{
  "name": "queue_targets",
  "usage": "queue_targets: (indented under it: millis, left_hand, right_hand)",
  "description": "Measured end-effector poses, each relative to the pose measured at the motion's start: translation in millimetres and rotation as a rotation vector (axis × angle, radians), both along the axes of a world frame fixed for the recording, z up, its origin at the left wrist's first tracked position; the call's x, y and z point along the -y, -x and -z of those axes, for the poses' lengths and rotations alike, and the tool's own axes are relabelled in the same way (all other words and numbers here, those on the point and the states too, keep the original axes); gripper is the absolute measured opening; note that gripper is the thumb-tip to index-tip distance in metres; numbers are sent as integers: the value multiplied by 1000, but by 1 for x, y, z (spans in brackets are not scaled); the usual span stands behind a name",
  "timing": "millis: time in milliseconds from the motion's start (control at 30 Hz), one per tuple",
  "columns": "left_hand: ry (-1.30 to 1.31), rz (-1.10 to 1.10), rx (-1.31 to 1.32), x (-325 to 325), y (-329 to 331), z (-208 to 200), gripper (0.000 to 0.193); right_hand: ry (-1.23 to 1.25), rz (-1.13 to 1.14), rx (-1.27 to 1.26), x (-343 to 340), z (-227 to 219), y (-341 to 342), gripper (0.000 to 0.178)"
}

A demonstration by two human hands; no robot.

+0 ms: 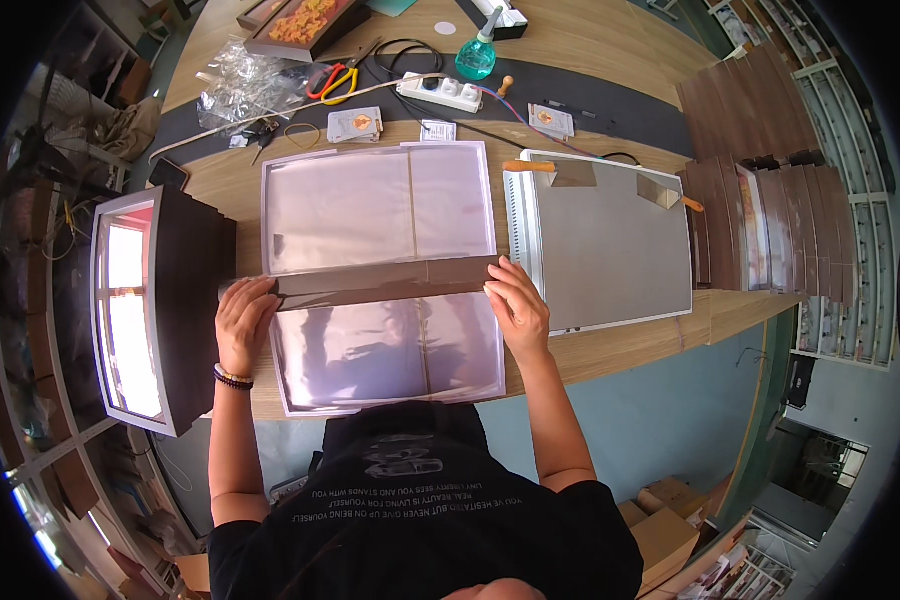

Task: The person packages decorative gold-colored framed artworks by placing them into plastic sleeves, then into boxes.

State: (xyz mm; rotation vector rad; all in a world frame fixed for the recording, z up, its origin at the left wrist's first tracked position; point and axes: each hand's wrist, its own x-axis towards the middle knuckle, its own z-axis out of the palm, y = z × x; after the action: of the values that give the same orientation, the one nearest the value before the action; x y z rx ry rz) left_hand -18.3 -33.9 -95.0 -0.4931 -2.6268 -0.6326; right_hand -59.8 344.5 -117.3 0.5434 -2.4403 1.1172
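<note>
Across the middle of a shallow tray-like frame [380, 210] with shiny, pinkish clear film lies a flat brown strip [385, 282]. My left hand [246, 318] pinches the strip's left end, its fingertips at the upper edge. At the other end my right hand [518, 308] grips the strip between thumb and fingers, just beside the frame's right rim. The strip hides the middle of the frame, and a thin tan line runs down the film above and below it.
Right of the frame lies a grey flat plate [610, 250] with wooden-handled scrapers [575, 174]. A stack of dark box frames [195, 270] stands left. Behind are scissors [340, 82], a power strip [440, 92], a teal bottle [476, 60] and crumpled plastic [250, 85]. Brown panels [800, 235] line the right.
</note>
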Motion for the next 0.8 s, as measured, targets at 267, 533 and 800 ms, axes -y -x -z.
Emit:
queue_targets:
  millis: [267, 533, 800]
  left_hand:
    - [263, 46, -29, 5, -8, -2, 40]
    - [213, -9, -109, 17, -21, 8, 31]
    - [161, -202, -53, 28, -38, 3, 23]
  right_hand:
    - [24, 12, -1, 2, 1, -4, 14]
    - [39, 14, 16, 3, 3, -4, 13]
    - [33, 3, 11, 0, 1, -3, 14]
